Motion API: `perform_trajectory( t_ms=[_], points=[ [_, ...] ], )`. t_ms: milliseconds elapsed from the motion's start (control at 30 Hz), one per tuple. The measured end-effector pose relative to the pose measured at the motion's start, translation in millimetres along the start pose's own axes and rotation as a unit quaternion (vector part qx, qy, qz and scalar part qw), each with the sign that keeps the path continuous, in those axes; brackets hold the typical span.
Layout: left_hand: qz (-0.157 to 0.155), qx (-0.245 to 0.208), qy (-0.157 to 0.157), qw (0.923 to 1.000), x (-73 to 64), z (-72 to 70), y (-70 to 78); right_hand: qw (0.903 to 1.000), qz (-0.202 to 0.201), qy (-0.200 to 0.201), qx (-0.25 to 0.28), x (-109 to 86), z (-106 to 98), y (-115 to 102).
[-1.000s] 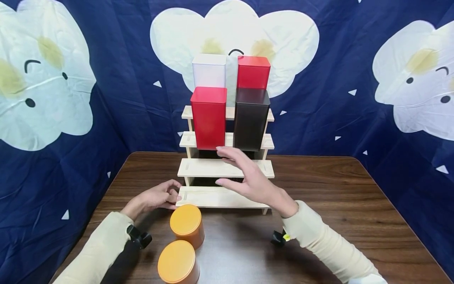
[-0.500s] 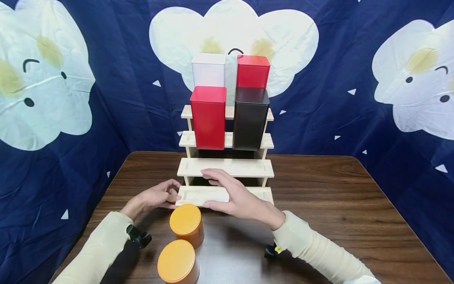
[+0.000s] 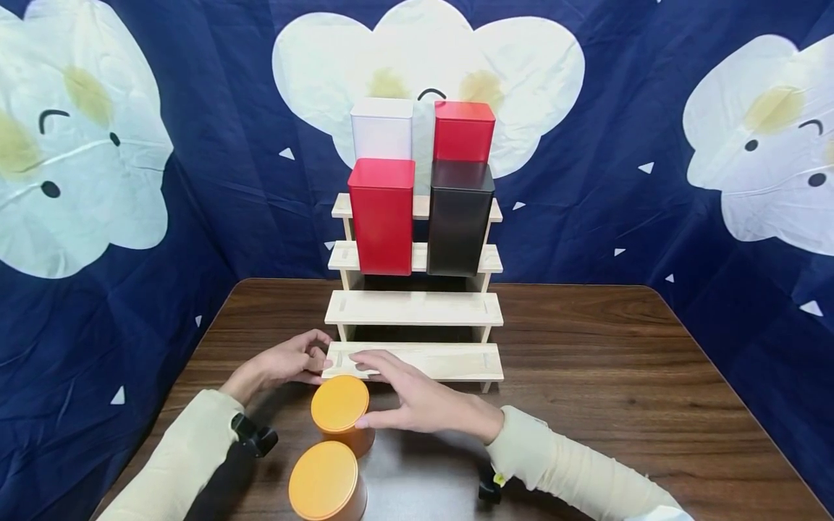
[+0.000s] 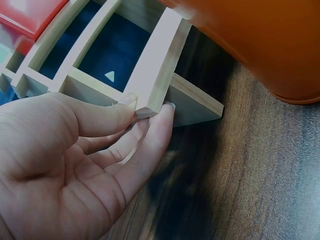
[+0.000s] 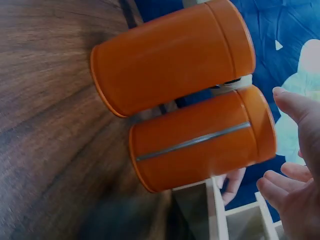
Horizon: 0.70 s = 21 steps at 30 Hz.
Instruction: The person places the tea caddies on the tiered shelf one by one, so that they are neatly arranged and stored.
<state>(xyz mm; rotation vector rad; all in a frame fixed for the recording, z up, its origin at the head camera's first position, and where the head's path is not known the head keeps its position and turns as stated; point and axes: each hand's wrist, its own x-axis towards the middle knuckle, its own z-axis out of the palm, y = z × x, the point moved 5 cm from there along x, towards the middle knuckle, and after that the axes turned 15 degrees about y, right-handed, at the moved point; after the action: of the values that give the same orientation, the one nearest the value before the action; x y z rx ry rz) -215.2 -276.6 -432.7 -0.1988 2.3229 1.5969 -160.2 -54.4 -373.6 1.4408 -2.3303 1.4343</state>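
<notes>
My left hand [image 3: 285,365] pinches the left end of the lowest step of a wooden tiered display stand [image 3: 417,309]; thumb and fingers sit on that step's corner in the left wrist view. My right hand [image 3: 420,400] is spread, thumb and fingers apart, over the farther orange canister [image 3: 339,403]. In the right wrist view the hand appears apart from this canister [image 5: 205,142], near its lid end. A second orange canister [image 3: 323,479] stands just in front of the first, nearer to me. Both are upright and round, with flat lids.
Higher on the stand are a red tin [image 3: 381,217] and a black tin [image 3: 460,219]. Behind them stand a white tin [image 3: 382,130] and a smaller-looking red tin [image 3: 464,132]. A brown wooden table [image 3: 586,376] lies beneath, and a blue cloud-patterned cloth [image 3: 625,145] surrounds it.
My right hand has come down and left, from in front of the red and black tins to the farther orange canister. The left hand stays at the stand's corner.
</notes>
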Motion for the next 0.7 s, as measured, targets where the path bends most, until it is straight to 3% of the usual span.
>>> perform_trajectory(
  t_ms=[133,367,700],
  points=[
    [0.0,-0.004,0.001,1.0,0.2,0.2,-0.5,0.9999,0.006,-0.013,-0.007,-1.6,9,2],
    [0.002,-0.005,-0.003,1.0,0.3,0.0,-1.2,0.9983,-0.02,-0.011,-0.053,-3.3,19,4],
    [-0.001,-0.01,0.002,1.0,-1.1,-0.2,-0.3,0.9984,-0.019,-0.024,-0.047,-2.4,27,6]
  ],
)
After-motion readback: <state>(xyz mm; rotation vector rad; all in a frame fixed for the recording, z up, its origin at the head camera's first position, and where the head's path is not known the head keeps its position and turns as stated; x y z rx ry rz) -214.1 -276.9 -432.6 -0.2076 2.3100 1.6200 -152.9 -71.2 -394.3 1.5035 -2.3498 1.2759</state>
